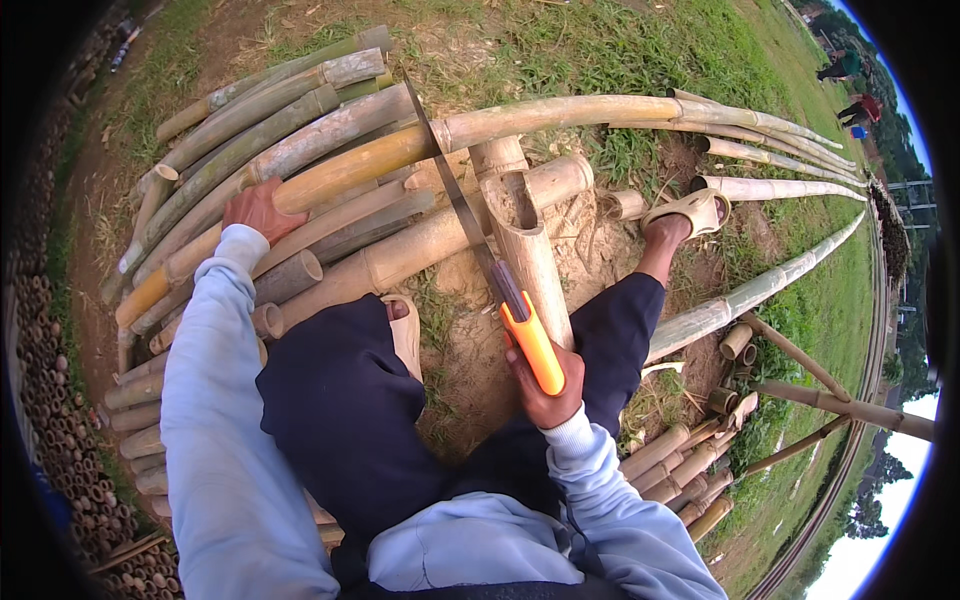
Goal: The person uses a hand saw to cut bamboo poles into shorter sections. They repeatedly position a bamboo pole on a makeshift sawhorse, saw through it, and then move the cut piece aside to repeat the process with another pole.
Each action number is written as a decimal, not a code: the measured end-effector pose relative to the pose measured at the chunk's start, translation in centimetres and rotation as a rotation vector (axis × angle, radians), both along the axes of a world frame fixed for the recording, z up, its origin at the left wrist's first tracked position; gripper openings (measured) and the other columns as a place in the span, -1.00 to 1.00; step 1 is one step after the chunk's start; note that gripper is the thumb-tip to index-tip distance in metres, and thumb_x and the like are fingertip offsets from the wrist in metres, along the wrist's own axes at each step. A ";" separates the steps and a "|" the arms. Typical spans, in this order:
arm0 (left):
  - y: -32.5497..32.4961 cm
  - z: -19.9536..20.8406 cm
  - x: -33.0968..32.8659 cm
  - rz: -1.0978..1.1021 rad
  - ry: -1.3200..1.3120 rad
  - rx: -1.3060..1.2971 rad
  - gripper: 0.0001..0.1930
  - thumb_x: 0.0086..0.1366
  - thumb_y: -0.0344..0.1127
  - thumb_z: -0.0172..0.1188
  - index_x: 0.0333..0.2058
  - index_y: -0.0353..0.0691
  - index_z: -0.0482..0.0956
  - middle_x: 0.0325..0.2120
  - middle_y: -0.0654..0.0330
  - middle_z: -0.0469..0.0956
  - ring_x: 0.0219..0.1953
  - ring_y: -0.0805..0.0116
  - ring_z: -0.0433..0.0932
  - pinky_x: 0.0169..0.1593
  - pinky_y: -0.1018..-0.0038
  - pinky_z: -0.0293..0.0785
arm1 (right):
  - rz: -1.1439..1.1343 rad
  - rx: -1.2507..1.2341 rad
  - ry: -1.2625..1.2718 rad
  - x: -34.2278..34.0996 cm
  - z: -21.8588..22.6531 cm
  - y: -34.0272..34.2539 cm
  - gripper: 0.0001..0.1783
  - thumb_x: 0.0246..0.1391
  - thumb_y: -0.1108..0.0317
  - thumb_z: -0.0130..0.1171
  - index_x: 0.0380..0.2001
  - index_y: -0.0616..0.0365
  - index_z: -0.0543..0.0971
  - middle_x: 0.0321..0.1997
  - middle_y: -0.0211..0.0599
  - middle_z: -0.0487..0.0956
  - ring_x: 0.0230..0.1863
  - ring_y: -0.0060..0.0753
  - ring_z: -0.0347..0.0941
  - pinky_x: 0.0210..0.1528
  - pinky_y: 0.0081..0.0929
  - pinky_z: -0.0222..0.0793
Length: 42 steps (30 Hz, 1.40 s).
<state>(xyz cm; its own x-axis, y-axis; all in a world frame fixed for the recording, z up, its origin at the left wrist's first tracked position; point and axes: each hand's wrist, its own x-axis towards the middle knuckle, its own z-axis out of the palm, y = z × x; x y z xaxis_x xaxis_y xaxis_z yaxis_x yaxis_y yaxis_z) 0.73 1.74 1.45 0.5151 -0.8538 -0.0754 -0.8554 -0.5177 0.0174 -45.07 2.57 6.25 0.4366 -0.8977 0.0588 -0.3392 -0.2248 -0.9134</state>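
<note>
A long yellowish bamboo pole [365,165] runs from the left across to the far right. My left hand [262,210] is wrapped over it, left of the saw. In my right hand [552,390] is the orange handle of a hand saw [533,345], fingers closed around it. The saw's dark blade lies across the pole, close to a pale node; how deep it sits in the bamboo I cannot tell. Under the pole, just right of the blade, stands a thick bamboo support [535,275] with a hollow notch in its top.
Several cut bamboo lengths [300,140] lie stacked at the left, and more [680,470] at lower right. Long poles [760,190] stretch over the grass. My sandalled feet are on sawdust-strewn ground [465,320]. A bamboo frame [830,405] stands at right; two people are far off.
</note>
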 end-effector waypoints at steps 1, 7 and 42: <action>1.3 0.6 -1.0 0.016 0.035 0.047 -0.30 -0.03 0.26 0.40 -0.01 -0.10 0.65 -0.20 -0.06 0.72 -0.13 -0.10 0.69 0.01 0.08 0.59 | 0.005 0.038 0.012 -0.9 1.3 0.7 -0.84 0.15 0.45 0.33 -0.25 0.29 0.61 -0.56 -0.13 0.57 -0.57 -0.15 0.55 -0.43 -0.38 0.42; 1.0 -1.0 -2.1 0.034 0.018 0.022 -0.25 -0.05 0.29 0.40 0.05 -0.08 0.63 -0.16 -0.08 0.71 -0.07 -0.07 0.68 0.06 0.11 0.59 | -0.032 0.032 -0.050 -1.1 -3.3 1.9 -0.83 0.20 0.42 0.30 -0.26 0.33 0.60 -0.55 -0.15 0.57 -0.55 -0.32 0.53 -0.41 -0.39 0.42; -1.1 -1.6 -0.7 0.031 0.070 0.087 -0.26 -0.04 0.25 0.43 0.05 -0.10 0.62 -0.12 -0.02 0.70 -0.04 -0.02 0.67 0.08 0.11 0.58 | -0.011 -0.025 -0.116 10.4 -6.7 -8.8 -0.73 0.23 0.32 0.34 -0.41 0.31 0.55 -0.61 -0.11 0.49 -0.60 -0.30 0.38 -0.45 -0.32 0.34</action>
